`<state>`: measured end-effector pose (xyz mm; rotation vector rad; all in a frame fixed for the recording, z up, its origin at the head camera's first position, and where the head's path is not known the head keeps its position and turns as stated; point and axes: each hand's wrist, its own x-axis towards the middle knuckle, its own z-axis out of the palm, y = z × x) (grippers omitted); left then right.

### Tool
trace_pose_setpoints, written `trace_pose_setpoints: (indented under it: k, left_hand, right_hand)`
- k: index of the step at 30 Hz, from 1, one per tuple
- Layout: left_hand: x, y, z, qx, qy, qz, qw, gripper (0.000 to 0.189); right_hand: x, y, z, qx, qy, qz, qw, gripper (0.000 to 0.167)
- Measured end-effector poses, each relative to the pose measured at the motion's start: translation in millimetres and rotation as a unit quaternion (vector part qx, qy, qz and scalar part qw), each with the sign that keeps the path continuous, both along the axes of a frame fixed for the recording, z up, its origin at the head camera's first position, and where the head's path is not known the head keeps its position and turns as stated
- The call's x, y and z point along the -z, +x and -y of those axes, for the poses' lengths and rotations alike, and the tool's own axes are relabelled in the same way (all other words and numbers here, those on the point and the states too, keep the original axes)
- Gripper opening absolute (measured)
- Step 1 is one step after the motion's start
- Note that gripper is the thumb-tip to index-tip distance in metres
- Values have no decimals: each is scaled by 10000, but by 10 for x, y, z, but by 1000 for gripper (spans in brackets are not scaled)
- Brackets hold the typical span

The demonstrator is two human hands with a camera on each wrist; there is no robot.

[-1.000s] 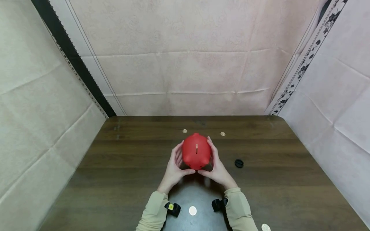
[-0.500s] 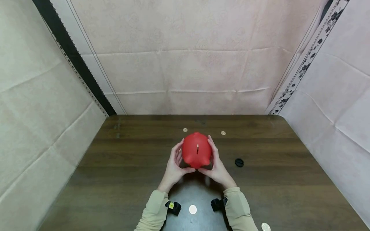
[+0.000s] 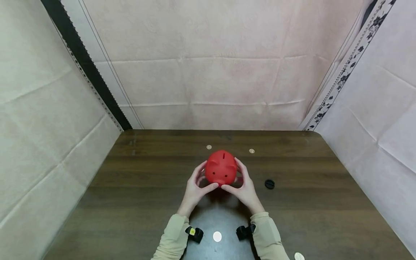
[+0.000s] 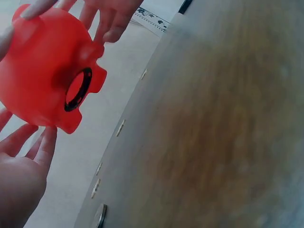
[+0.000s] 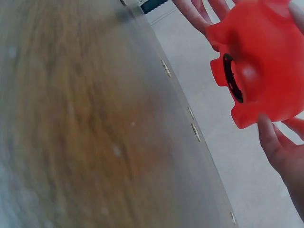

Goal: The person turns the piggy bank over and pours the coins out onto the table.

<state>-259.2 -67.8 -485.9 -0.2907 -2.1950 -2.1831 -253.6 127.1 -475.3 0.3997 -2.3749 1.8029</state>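
A red piggy bank (image 3: 221,168) is raised off the table, its eyes and snout turned toward me and its coin slot near the far side. On its left side, my left hand (image 3: 193,192) holds it with curled fingers and thumb. My right hand (image 3: 246,192) grips the opposite side, and the two thumbs almost meet below the snout. From below, the left wrist view shows stubby feet and a round hole (image 4: 78,89) with a black rim. The same open underside appears in the right wrist view. A black round cap (image 3: 269,184) lies on the table right of my right hand.
Beyond the bank, a gold-coloured coin (image 3: 209,147) and a second coin (image 3: 251,151) lie on the wooden table (image 3: 136,202). A pale coin (image 3: 217,236) rests between my forearms, another coin (image 3: 299,256) at the front right. Cloth walls (image 3: 208,83) enclose the table's back and sides.
Both hands have tilted the piggy bank: its slot has shifted from the middle toward the far side, and its eyes and snout have come into view. The coins and cap stay put.
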Motion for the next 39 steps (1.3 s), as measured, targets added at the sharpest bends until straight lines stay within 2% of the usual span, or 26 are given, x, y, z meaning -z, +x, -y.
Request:
trace_pose_setpoints:
  k: [4, 7, 11, 13, 19, 26, 32, 39]
  left_hand:
    - [-119, 78, 2, 100, -37, -35, 9999, 77]
    - [-50, 35, -2, 85, -178, -34, 9998, 77]
    - [111, -63, -9, -3, -338, -53, 9994, 75]
    - [145, -82, -10, 0, -379, -90, 9992, 74]
    - [160, -68, -30, 398, -404, 2, 9984, 75]
    - [176, -70, -37, 545, -435, 303, 9971, 74]
    - [190, -75, -29, 506, -598, 485, 9957, 69]
    - [218, -85, -24, 379, -921, 549, 9935, 65]
  right_hand:
    - [148, -73, -13, 437, -73, 131, 9989, 85]
    - [218, -119, -24, 738, -76, 160, 9971, 76]
    - [231, -136, -31, 1011, 26, 201, 9947, 64]
    - [226, -137, -34, 1122, 27, 264, 9933, 60]
    - [217, -133, -39, 1606, -65, 371, 9863, 48]
    - [190, -127, -56, 2045, 309, 531, 9769, 41]
    - [168, -137, -82, 2335, 975, 809, 9641, 44]
    - [155, -151, -99, 2309, 1638, 1042, 9534, 49]
